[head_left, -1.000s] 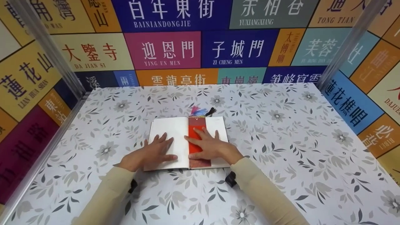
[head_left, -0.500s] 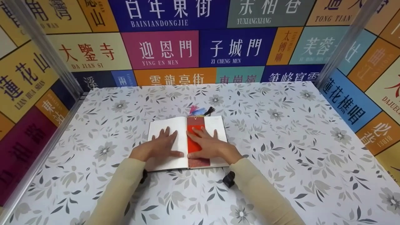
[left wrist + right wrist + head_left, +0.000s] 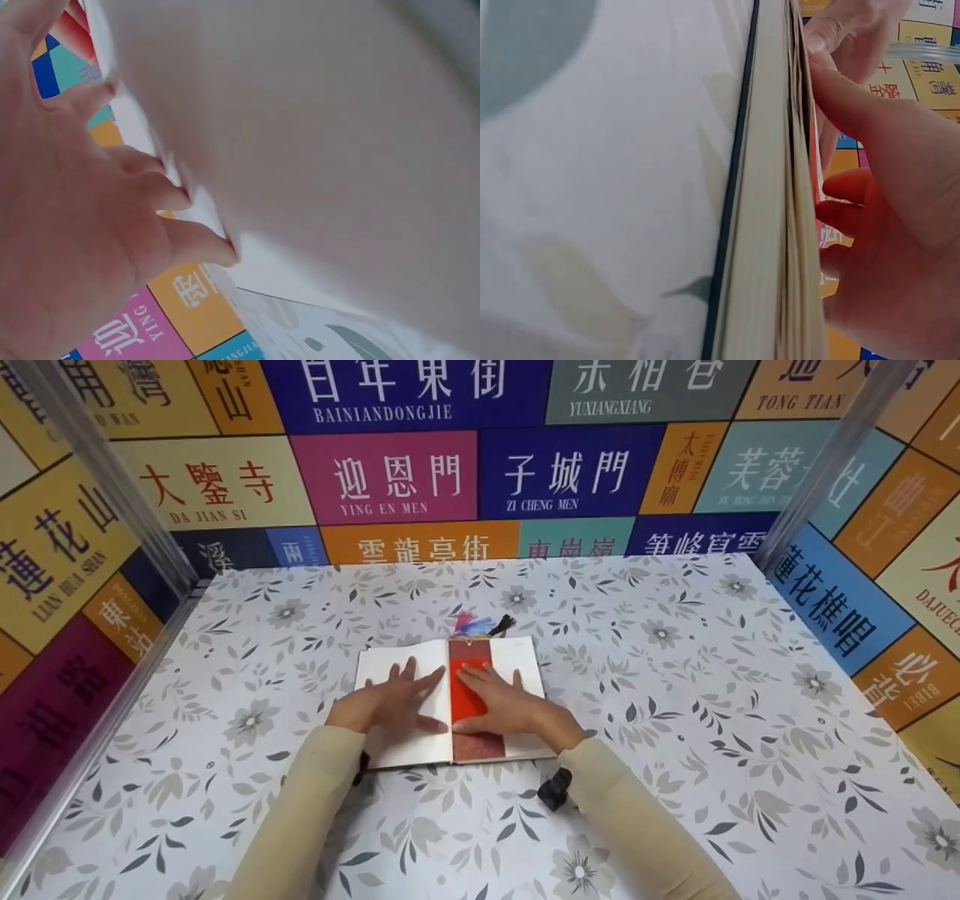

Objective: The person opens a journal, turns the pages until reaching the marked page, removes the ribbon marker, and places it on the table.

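An open book (image 3: 480, 649) with blank white pages lies on the table. Along its right page, beside the spine, runs a dark red strip with a bright red middle (image 3: 469, 705). My left hand (image 3: 394, 701) rests on the left page with spread fingers, its thumb near the spine. Spread over the red strip and right page is my right hand (image 3: 510, 705). In the left wrist view, the left fingertips (image 3: 225, 251) touch the page surface. The right wrist view shows the book's page edges (image 3: 761, 187) and dark cover, with the right hand (image 3: 900, 202) against the top page.
Pink, blue and black tassels (image 3: 474, 622) stick out past the book's top edge. A floral-patterned cloth (image 3: 675, 720) covers the table. Walls of coloured panels with Chinese lettering (image 3: 390, 476) stand behind and at both sides, with clear corner posts (image 3: 832, 465).
My left hand has slid right across the left page toward the spine. The right hand has stayed almost in place on the red strip.
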Motion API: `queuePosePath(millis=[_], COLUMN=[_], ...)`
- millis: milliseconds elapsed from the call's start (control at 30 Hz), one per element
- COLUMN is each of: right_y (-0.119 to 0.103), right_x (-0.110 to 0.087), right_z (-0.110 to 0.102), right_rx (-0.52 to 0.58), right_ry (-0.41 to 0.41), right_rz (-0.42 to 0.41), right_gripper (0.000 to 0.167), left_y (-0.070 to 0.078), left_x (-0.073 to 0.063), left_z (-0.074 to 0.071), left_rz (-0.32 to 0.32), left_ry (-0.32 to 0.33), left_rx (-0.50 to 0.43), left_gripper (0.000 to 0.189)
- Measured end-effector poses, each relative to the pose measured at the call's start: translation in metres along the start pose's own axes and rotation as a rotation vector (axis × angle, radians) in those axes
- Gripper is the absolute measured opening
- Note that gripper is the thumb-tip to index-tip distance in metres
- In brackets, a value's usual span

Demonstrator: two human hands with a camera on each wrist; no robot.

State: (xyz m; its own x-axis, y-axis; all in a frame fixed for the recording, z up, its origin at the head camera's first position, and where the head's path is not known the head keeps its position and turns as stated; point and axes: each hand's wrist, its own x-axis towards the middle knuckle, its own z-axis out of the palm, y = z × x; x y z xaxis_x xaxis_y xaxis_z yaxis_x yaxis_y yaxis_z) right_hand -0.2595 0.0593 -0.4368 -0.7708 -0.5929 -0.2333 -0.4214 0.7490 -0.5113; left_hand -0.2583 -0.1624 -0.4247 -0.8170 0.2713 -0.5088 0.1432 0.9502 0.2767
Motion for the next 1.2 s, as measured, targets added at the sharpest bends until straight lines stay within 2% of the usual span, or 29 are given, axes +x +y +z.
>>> queuePosePath(millis=[100,233,400,500,633,867,967,1133,1200], right_y=[0.003,0.005,0.004,0.004,0.005,0.004,0.001,-0.006,-0.009], right_x=[0.001,0.001,0.003,0.004,0.006,0.011,0.016,0.021,0.022], right_z=[0.000,-0.002,-0.009,-0.012,-0.011,-0.012,-0.012,-0.011,-0.011], right_rx=[0.060,0.154,0.264,0.307,0.350,0.407,0.360,0.224,0.189], right_ry=[0.064,0.198,0.372,0.414,0.396,0.319,0.306,0.310,0.312], right_rz=[-0.016,-0.010,0.044,0.114,0.225,0.368,0.393,0.410,0.424], right_gripper=[0.084,0.074,0.061,0.057,0.060,0.082,0.083,0.085,0.085], left_y=[0.000,0.001,0.003,0.004,0.005,0.006,0.009,0.010,0.009], left_x=[-0.001,-0.001,-0.002,-0.002,-0.002,-0.002,-0.003,-0.003,-0.003], left_z=[-0.002,-0.004,-0.006,-0.006,-0.004,-0.001,-0.001,0.001,0.001], left_rz=[-0.016,-0.024,-0.038,-0.055,-0.068,-0.108,-0.112,-0.047,-0.040], left_ry=[-0.016,-0.020,-0.016,-0.029,-0.041,-0.057,-0.050,-0.005,0.007], left_rx=[-0.005,-0.030,-0.070,-0.103,-0.150,-0.166,-0.153,-0.062,-0.037], left_gripper=[0.099,0.098,0.096,0.095,0.095,0.094,0.093,0.093,0.094])
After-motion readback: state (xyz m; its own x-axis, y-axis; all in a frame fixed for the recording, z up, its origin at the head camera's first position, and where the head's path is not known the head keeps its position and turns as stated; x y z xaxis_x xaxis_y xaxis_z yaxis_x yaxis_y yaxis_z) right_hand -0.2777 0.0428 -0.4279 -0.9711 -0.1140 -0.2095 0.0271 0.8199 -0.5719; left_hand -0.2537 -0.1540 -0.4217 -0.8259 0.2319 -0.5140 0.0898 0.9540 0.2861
